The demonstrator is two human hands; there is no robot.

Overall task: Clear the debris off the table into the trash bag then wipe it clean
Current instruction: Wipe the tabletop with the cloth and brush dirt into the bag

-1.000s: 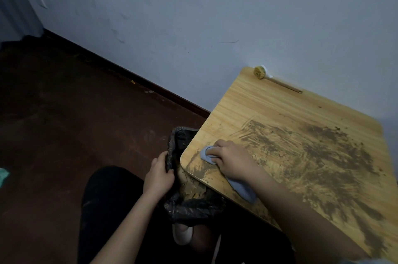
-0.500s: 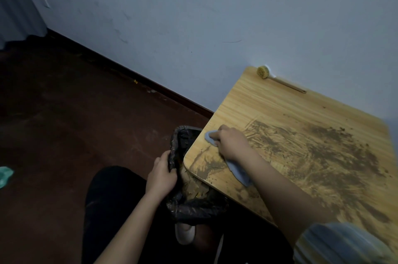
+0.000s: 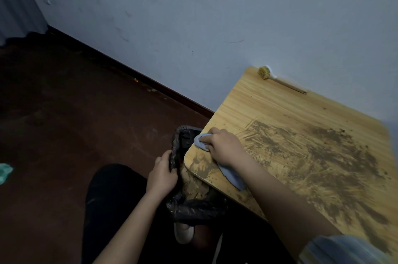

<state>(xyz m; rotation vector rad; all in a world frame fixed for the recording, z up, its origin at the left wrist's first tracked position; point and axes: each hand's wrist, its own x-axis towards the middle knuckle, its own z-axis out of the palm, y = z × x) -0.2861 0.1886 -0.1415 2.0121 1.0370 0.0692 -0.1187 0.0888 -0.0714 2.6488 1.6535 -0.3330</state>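
Wooden worktop (image 3: 269, 108) dirt-smeared; right hand (image 3: 224, 147) presses cloth (image 3: 201, 142) at edge, left hand (image 3: 160, 175) grips trash bag (image 3: 193, 207) rim; dirt may miss bag if rim sags.

Dim rm: pale blue wall (image 3: 193, 16) w/ dark baseboard (image 3: 133, 78), reddish-brown floor (image 3: 53, 113), curtain (image 3: 17, 5) far left.

Dim, bluish, even light with no glare or hard shadows. The dark reddish-brown floor (image 3: 64, 126) loses detail. Wide-angle bending and soft blur show toward the edges.
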